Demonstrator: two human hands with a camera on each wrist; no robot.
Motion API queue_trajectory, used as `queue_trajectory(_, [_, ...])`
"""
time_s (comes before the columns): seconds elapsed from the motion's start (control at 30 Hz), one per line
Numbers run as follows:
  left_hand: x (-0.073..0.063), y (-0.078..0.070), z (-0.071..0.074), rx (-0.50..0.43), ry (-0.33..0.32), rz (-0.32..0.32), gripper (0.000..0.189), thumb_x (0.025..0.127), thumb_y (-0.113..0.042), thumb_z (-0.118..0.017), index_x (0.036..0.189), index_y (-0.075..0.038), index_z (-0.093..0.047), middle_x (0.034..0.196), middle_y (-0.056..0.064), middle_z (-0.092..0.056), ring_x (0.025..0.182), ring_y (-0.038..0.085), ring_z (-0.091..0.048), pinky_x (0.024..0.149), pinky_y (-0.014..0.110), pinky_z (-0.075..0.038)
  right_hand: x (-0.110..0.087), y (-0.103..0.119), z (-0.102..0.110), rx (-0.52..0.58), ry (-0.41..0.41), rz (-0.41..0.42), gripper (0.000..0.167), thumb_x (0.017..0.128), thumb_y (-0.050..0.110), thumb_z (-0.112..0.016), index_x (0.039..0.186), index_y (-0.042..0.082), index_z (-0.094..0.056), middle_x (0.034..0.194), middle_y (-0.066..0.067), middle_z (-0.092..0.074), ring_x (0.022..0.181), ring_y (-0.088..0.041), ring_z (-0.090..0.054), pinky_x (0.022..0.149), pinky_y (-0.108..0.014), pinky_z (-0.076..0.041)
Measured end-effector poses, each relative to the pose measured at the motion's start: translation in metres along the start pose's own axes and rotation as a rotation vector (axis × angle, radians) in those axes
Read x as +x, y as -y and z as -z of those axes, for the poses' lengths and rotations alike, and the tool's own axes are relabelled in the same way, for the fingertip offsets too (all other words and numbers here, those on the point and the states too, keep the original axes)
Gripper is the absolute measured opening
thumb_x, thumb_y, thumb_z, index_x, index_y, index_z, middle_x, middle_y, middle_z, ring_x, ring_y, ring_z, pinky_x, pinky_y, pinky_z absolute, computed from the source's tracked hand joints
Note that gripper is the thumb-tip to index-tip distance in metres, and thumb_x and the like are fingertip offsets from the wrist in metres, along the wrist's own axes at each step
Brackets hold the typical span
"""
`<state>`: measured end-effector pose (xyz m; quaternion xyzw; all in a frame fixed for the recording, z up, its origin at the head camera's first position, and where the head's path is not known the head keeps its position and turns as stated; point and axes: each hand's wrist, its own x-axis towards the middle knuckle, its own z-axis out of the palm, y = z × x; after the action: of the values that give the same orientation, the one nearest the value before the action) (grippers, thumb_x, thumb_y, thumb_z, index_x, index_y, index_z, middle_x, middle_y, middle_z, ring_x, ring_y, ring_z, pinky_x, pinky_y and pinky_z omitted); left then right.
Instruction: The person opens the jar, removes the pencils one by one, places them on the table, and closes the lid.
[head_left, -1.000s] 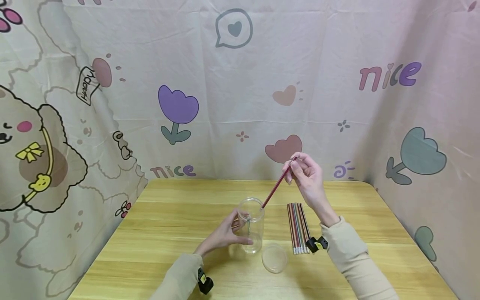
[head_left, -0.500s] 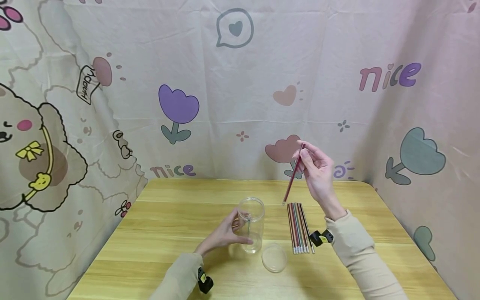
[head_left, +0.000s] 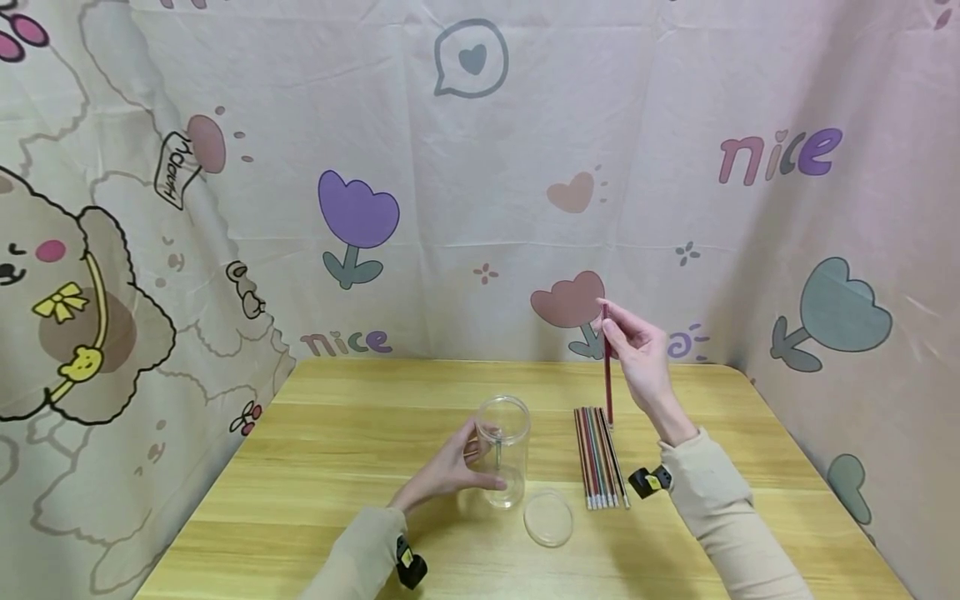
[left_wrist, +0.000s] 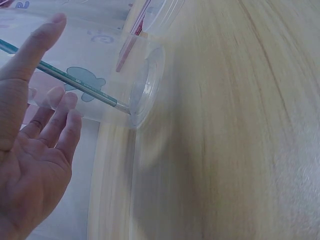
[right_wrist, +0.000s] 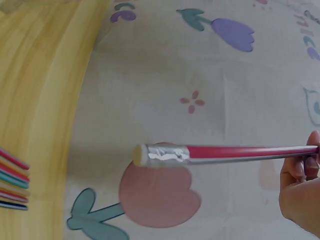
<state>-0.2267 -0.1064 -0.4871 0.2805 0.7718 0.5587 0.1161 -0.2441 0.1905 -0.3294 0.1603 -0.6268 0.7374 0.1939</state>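
My left hand (head_left: 450, 467) holds a clear plastic jar (head_left: 516, 460), thumb across the near side and fingers behind. The jar stands upright on the table with its mouth uncovered. In the left wrist view a green pencil (left_wrist: 80, 86) leans inside it, its metal-banded end at the jar's bottom. Up to the right, my right hand (head_left: 639, 354) pinches a red pencil (head_left: 608, 375) near its top. That pencil hangs nearly vertical, its pale eraser (right_wrist: 140, 156) and silver band downward. Just left of it in the head view lies a row of colored pencils (head_left: 596, 458).
A round clear lid (head_left: 548, 518) lies flat on the wooden table (head_left: 360, 433), between the jar and the pencil row, toward the front. A patterned cloth (head_left: 465, 183) hangs behind the table and along both sides.
My right hand has carried the red pencil rightward from the jar's rim to beside the pencil row, swinging it from slanted to nearly vertical. My left hand and the jar stay put.
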Motion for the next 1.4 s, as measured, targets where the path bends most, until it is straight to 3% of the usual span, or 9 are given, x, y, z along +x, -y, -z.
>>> queue_trajectory(0.33, [0.0, -0.001, 0.0, -0.038, -0.003, 0.004, 0.087, 0.074, -0.011, -0.088, 0.145, -0.006, -0.038, 0.148, 0.024, -0.047, 0.141, 0.044, -0.045, 0.121, 0.054, -0.038, -0.004, -0.026, 0.02, -0.061, -0.045, -0.1, 0.041, 0.099, 0.001, -0.059, 0.135, -0.015, -0.046, 0.085, 0.016, -0.075, 0.076, 0.004, -0.065, 0.068, -0.009, -0.058])
queue_trajectory(0.6, [0.0, 0.0, 0.0, -0.032, -0.006, 0.002, 0.083, 0.074, -0.011, -0.088, 0.142, -0.006, -0.04, 0.147, 0.022, -0.048, 0.141, 0.044, -0.045, 0.12, 0.053, -0.039, -0.011, -0.049, 0.038, -0.092, -0.07, -0.171, 0.042, 0.099, 0.003, -0.059, 0.135, -0.016, -0.045, 0.084, 0.019, -0.074, 0.081, 0.005, -0.068, 0.074, -0.01, -0.06])
queue_trajectory(1.0, [-0.001, 0.001, 0.0, -0.021, -0.01, 0.001, 0.08, 0.075, -0.012, -0.088, 0.139, -0.004, -0.041, 0.147, 0.022, -0.049, 0.14, 0.045, -0.046, 0.12, 0.054, -0.04, -0.018, -0.078, 0.058, -0.177, -0.103, -0.267, 0.042, 0.099, 0.008, -0.062, 0.136, -0.007, -0.05, 0.082, 0.024, -0.073, 0.08, 0.007, -0.068, 0.065, -0.009, -0.057])
queue_trajectory(1.17, [-0.001, 0.001, 0.0, -0.02, -0.006, 0.001, 0.087, 0.075, -0.012, -0.088, 0.144, 0.0, -0.036, 0.147, 0.022, -0.048, 0.141, 0.045, -0.046, 0.12, 0.054, -0.04, -0.021, -0.088, 0.068, -0.226, -0.078, -0.318, 0.045, 0.101, 0.011, -0.06, 0.14, -0.007, -0.048, 0.082, 0.026, -0.071, 0.072, 0.007, -0.061, 0.052, -0.009, -0.048])
queue_trajectory(1.4, [0.0, 0.001, 0.0, -0.021, -0.007, 0.002, 0.085, 0.075, -0.012, -0.088, 0.143, -0.001, -0.038, 0.147, 0.022, -0.049, 0.14, 0.045, -0.046, 0.12, 0.054, -0.04, -0.025, -0.099, 0.081, -0.319, 0.019, -0.382, 0.047, 0.104, 0.013, -0.055, 0.146, -0.006, -0.044, 0.086, 0.028, -0.067, 0.071, 0.004, -0.054, 0.057, -0.011, -0.049])
